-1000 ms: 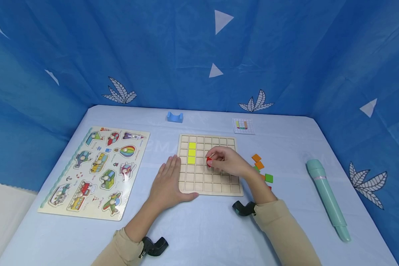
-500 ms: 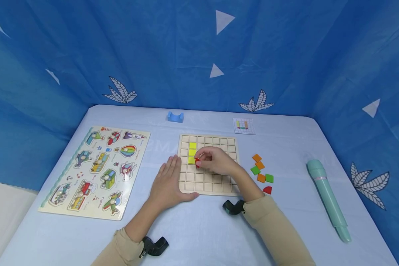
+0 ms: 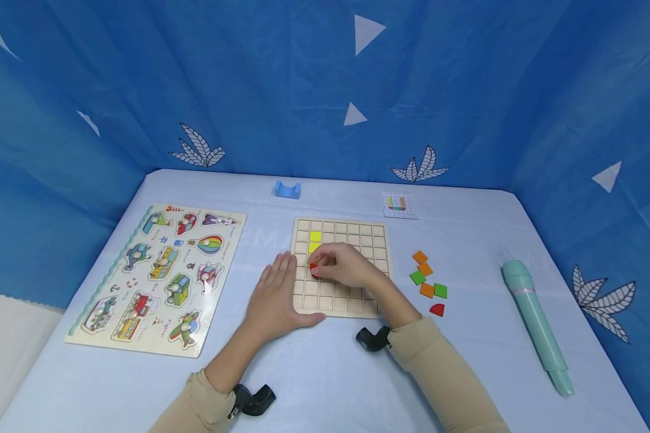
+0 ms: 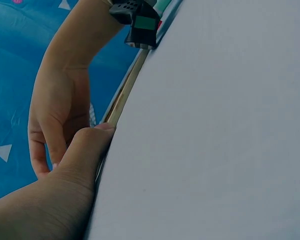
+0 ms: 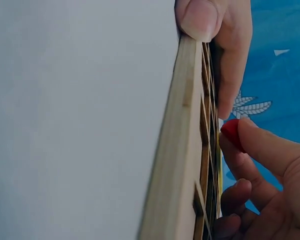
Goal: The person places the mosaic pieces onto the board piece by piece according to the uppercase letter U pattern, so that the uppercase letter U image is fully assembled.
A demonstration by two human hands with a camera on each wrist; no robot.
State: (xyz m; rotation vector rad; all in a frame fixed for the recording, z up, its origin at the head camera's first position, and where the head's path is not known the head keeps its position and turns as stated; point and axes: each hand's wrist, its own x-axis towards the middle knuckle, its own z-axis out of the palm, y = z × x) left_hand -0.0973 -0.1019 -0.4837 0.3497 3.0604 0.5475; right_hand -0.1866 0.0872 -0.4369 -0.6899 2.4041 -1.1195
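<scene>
A wooden grid board [image 3: 357, 307] lies mid-table, with yellow square tiles [image 3: 315, 236] in a column near its left side. Between thumb and fingertips, my right hand [image 3: 343, 264] pinches a red tile [image 5: 232, 135] with a rounded edge, close over the board just below the yellow column. The lowest yellow tile is mostly covered by the fingers. My left hand [image 3: 273, 297] rests with straight fingers along the board's left edge, thumb at its near edge; in the left wrist view the thumb [image 4: 92, 142] touches the board's side.
Loose orange [image 3: 419, 257], green [image 3: 440, 291] and red [image 3: 437, 310] tiles lie right of the board. A pattern card [image 3: 399, 205] and blue holder [image 3: 287, 190] stand behind it. A picture puzzle board [image 3: 157, 276] is at left, a mint-green tube [image 3: 536, 325] at right.
My right hand has moved left across the board with the red tile, to the foot of the yellow column. The loose tiles at right have come into full view. My left hand stays put.
</scene>
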